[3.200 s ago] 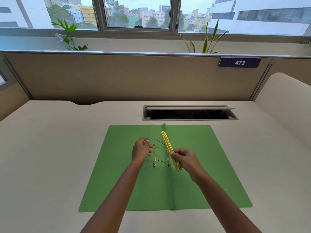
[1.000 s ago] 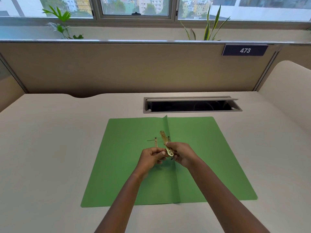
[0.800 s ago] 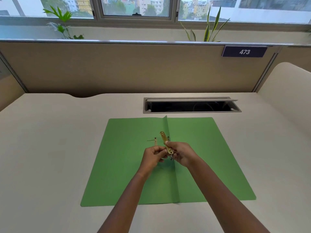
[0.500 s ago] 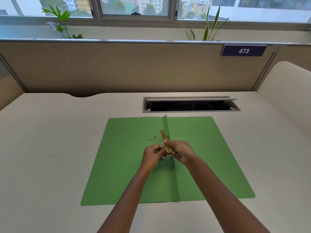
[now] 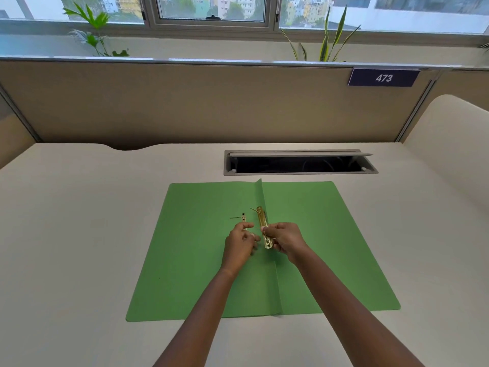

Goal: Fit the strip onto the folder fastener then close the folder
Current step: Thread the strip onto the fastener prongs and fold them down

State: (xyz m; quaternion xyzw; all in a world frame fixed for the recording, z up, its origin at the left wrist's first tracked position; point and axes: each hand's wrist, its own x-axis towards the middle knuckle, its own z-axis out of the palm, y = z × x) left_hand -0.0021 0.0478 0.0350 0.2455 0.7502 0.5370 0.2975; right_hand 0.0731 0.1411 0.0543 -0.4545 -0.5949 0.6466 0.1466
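While the right hand (image 5: pixel 287 241) pinches the gold strip (image 5: pixel 263 227) over the open green folder (image 5: pixel 330 247), the left hand (image 5: pixel 239 245) curls empty beside it — a sign (image 5: pixel 383 78) reads 473.

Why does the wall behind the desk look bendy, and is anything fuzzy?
Head view: the wide-angle lens bows the partition top and desk edges; daylight from the window is soft, so shadows stay faint; the left hand fingers look a bit smeared, while the gold strip and the 473 sign are sharp.
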